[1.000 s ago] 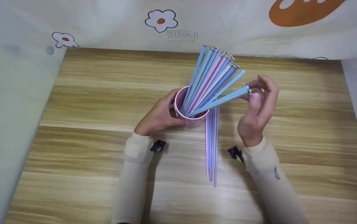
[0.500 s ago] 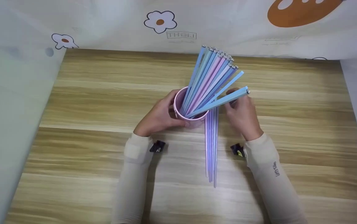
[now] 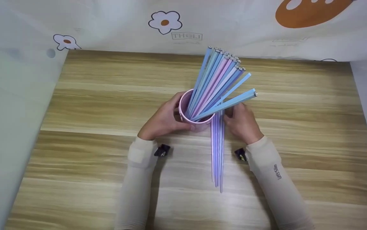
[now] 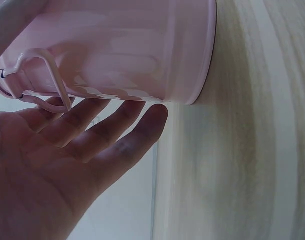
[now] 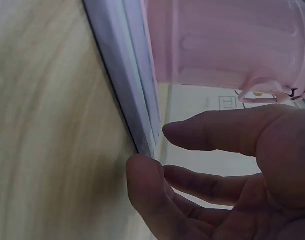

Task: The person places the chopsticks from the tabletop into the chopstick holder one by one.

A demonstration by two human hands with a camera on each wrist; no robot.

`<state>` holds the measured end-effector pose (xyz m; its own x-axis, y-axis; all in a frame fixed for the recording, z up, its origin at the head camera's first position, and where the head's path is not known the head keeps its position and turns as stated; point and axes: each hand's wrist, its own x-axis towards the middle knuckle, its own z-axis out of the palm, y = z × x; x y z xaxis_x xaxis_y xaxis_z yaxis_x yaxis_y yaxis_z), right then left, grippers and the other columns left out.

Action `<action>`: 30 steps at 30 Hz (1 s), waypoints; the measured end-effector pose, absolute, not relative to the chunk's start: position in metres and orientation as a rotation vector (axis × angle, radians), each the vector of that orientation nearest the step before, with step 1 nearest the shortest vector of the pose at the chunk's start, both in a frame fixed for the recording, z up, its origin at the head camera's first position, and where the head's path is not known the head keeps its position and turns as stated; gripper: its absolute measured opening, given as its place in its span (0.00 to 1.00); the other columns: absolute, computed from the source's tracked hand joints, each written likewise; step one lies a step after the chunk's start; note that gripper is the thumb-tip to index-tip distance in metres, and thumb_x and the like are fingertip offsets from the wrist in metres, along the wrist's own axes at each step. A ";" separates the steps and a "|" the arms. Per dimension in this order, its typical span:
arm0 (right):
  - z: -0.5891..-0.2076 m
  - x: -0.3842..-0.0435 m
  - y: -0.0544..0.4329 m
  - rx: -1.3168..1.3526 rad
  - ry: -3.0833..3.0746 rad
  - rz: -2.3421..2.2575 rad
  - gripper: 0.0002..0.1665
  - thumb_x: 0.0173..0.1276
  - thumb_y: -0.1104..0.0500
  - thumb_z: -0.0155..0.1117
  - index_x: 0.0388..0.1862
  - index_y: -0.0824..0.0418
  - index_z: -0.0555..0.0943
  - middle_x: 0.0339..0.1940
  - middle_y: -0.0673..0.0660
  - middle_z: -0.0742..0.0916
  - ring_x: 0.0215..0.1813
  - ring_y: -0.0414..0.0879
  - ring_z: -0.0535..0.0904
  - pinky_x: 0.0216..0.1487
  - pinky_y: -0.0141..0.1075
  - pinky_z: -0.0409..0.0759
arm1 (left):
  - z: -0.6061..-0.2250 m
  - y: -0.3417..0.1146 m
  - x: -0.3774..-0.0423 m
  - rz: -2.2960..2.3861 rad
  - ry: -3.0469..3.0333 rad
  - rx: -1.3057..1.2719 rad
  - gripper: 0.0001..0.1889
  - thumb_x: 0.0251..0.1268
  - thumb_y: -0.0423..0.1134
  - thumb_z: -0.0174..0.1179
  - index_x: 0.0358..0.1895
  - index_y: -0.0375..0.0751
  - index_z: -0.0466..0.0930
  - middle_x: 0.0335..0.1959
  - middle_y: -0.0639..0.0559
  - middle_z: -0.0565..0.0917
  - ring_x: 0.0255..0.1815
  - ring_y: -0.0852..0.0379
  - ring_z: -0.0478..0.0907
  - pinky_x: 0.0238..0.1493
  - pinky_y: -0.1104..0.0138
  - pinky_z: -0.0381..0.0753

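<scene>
A small pink bucket (image 3: 199,126) with side handles stands tilted in the head view, filled with blue, pink and green chopsticks (image 3: 217,76). My left hand (image 3: 162,119) holds it from the left, thumb in front and fingers behind; the left wrist view shows the fingertips at its wall. Several lilac chopsticks (image 3: 218,150) lie side by side on the table, right of the bucket. At their far end is my right hand (image 3: 242,123). In the right wrist view its index fingertip (image 5: 142,172) is right at the ends, with the thumb (image 5: 207,131) a little apart from them.
Two blue-green chopsticks (image 3: 231,102) lean far out of the bucket, over the right hand. A black wrist camera (image 3: 162,150) sits beside the left sleeve and another one (image 3: 241,155) beside the right. Flower-printed cloth (image 3: 119,25) borders the wooden table (image 3: 100,95) at the back.
My right hand has moved from the leaning chopsticks' upper ends down and left, to the far end of the lilac chopsticks on the table. The left hand and bucket have stayed in place.
</scene>
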<state>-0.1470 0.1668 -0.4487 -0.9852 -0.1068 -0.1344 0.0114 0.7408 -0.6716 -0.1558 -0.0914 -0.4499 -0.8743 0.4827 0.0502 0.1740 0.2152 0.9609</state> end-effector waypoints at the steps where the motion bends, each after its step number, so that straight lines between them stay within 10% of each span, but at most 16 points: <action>1: -0.449 -0.147 0.167 -0.084 2.775 -1.059 0.22 0.66 0.67 0.63 0.58 0.68 0.76 0.49 0.67 0.82 0.53 0.59 0.77 0.60 0.54 0.77 | -0.450 -0.091 -0.156 1.709 2.232 0.620 0.52 0.39 0.30 0.81 0.73 0.48 0.64 0.67 0.53 0.74 0.68 0.55 0.71 0.70 0.63 0.70; 13: -0.452 -0.146 0.165 -0.127 2.799 -0.986 0.14 0.62 0.70 0.63 0.48 0.69 0.77 0.35 0.63 0.79 0.39 0.57 0.74 0.41 0.50 0.76 | -0.452 -0.091 -0.156 1.735 2.214 0.626 0.51 0.39 0.30 0.81 0.73 0.46 0.64 0.66 0.52 0.74 0.67 0.55 0.72 0.68 0.65 0.72; 30: -0.439 -0.143 0.168 -0.123 2.806 -1.041 0.19 0.63 0.71 0.61 0.54 0.69 0.75 0.39 0.64 0.81 0.40 0.57 0.76 0.42 0.48 0.79 | -0.450 -0.091 -0.156 1.720 2.214 0.617 0.52 0.39 0.29 0.81 0.73 0.46 0.63 0.67 0.52 0.73 0.68 0.55 0.71 0.68 0.65 0.72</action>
<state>-0.1430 0.1677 -0.4392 -0.9860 -0.1270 -0.1084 -0.0255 0.7562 -0.6538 -0.1559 -0.0908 -0.4495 -0.8728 0.4860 0.0460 0.1647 0.2046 0.9649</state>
